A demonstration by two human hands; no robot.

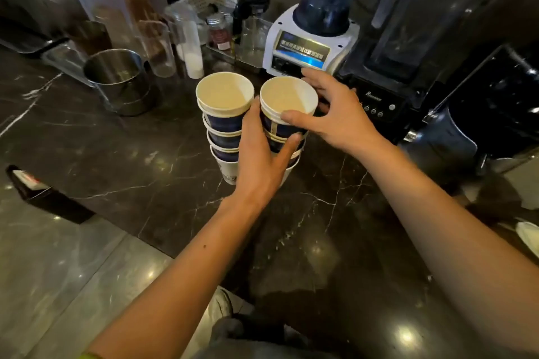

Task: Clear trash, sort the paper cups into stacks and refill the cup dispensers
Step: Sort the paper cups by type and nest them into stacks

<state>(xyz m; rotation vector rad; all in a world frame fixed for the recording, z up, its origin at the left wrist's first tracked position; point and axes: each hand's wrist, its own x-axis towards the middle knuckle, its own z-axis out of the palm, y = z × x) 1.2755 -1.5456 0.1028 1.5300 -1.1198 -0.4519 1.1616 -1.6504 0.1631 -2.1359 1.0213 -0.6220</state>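
While two upright cup stacks stand touching on the worktop, the left hand clasps the right stack low from 6 o'clock, the right hand pinches its rim from 3 o'clock, and the left stack at 9 o'clock stands free.

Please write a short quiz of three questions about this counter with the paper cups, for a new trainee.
1. True or false: the two stacks of paper cups stand side by side in front of the white blender base.
2. Which hand rests on the top rim of the right stack?
3. What stands left of the left stack: A) a steel pot, B) a kettle, C) a plate?

Key:
1. True.
2. The right hand; the left hand grips the same stack lower down, from the side.
3. A, the steel pot.
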